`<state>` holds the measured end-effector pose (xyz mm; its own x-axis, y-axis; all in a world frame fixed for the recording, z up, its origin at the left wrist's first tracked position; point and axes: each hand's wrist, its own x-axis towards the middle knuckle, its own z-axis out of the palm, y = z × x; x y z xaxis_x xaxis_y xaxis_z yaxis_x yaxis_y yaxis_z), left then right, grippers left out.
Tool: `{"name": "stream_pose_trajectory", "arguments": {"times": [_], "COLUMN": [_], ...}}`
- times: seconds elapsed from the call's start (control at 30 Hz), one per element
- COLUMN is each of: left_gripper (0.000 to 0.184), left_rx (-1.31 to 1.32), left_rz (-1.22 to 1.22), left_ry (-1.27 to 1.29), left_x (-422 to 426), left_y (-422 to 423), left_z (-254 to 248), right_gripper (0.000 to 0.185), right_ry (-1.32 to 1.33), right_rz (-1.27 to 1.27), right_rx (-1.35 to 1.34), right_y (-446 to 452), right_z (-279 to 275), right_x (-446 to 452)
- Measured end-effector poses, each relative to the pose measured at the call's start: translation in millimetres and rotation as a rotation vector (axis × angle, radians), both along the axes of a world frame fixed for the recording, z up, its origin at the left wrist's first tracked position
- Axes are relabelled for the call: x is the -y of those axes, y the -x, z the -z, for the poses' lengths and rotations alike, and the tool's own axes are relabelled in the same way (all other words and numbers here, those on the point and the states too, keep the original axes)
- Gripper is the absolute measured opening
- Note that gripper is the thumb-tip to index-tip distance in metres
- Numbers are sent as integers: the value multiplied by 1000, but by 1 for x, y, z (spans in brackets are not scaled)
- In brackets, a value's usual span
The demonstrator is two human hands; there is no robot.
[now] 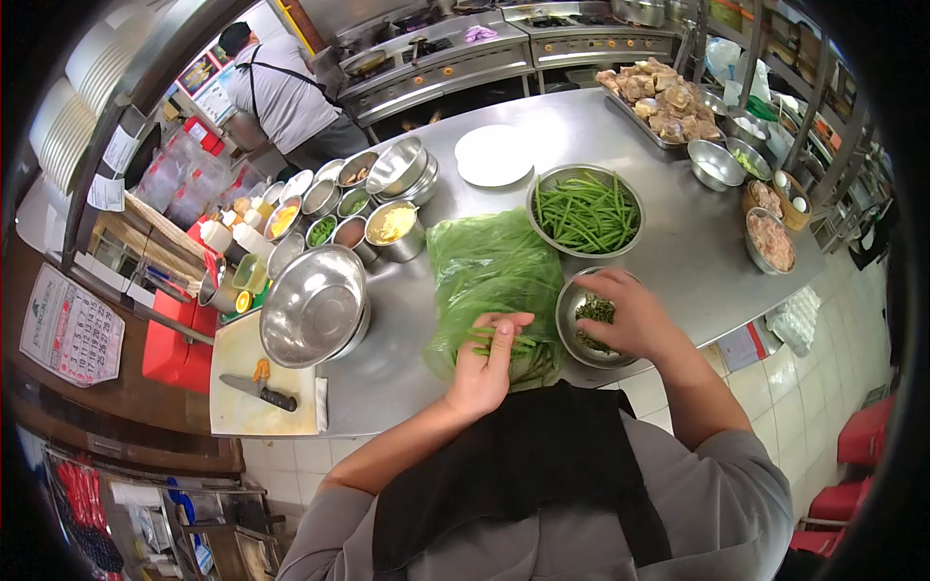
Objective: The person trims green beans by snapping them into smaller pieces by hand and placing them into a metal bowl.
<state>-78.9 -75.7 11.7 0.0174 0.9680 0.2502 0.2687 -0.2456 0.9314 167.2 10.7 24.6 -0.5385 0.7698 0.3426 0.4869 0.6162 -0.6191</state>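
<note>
My left hand (481,370) is closed around a few green beans (509,341), their ends sticking out past the fingers. It is above a green plastic bag (489,261) lying on the steel table, with more beans dimly visible inside. Over a small steel bowl (572,351) to the right is my right hand (628,315), its thumb and fingers apart and nothing seen between them. Short green bean trimmings (593,312) lie in that bowl, partly hidden by the hand. Just behind it stands a larger steel bowl (636,225) full of long green beans.
A white plate (494,155) lies behind the bag. Left are nested steel bowls (315,305), ingredient containers (395,225), and a cutting board (232,349) with a knife (260,392). A meat tray (664,102) sits back right. Another person (291,92) stands near the stoves.
</note>
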Motion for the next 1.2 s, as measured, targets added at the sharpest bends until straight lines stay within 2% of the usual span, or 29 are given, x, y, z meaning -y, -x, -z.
{"name": "stream_pose_trajectory", "arguments": {"times": [0.03,0.13,0.17,0.2,0.23,0.27,0.3,0.37,0.4,0.47,0.5,0.53,0.57,0.6,0.63,0.67,0.77,0.93,1.0,1.1,1.2], "left_gripper": [45,46,44,43,42,44,44,44,44,43,43,39,38,37,37,36,38,47,46,29,21], "left_rx": [-24,-128,-132,-136,-141,8,9,10,-71,33,86,79,18,-43,-105,-140,-366,-710,-650,-514,-194], "left_rz": [28,201,229,256,278,289,302,308,267,234,217,124,126,129,137,120,99,-56,-77,-154,-52], "left_ry": [-66,-102,-85,-68,-51,129,119,85,-36,68,121,155,259,364,464,457,521,-99,-158,-314,120], "left_x": [-2,-3,-3,-3,-1,4,4,2,2,7,10,9,7,3,1,-1,-9,-43,-54,-59,-49], "left_y": [-3,-7,-9,-9,-10,-12,-9,0,3,4,3,2,4,9,13,14,28,51,55,52,58], "left_z": [1,-4,-3,-1,-2,-7,-4,5,9,5,5,12,11,9,8,12,22,22,0,-21,-19], "right_gripper": [41,46,45,37,30,28,27,26,24,22,23,26,29,37,40,43,41,39,38,34,28], "right_ry": [71,344,356,514,490,594,693,375,421,349,191,110,-99,-277,-386,-505,-141,23,79,133,150], "right_rz": [-52,-461,-525,-592,-628,-636,-651,-577,-517,-331,-203,-82,-32,127,245,366,383,486,531,621,694], "right_rx": [-81,-221,-219,-194,-205,-202,-198,-231,-68,12,178,217,120,77,134,191,-106,24,66,105,113], "right_y": [5,26,33,40,50,54,58,59,52,42,38,34,28,22,12,0,-26,-64,-82,-106,-124], "right_z": [-2,1,10,16,23,25,23,24,10,-26,-39,-48,-43,-43,-49,-56,-61,4,32,72,114], "right_x": [5,18,24,29,34,38,40,36,29,16,1,-15,-38,-55,-70,-78,-69,-69,-68,-67,-54]}}
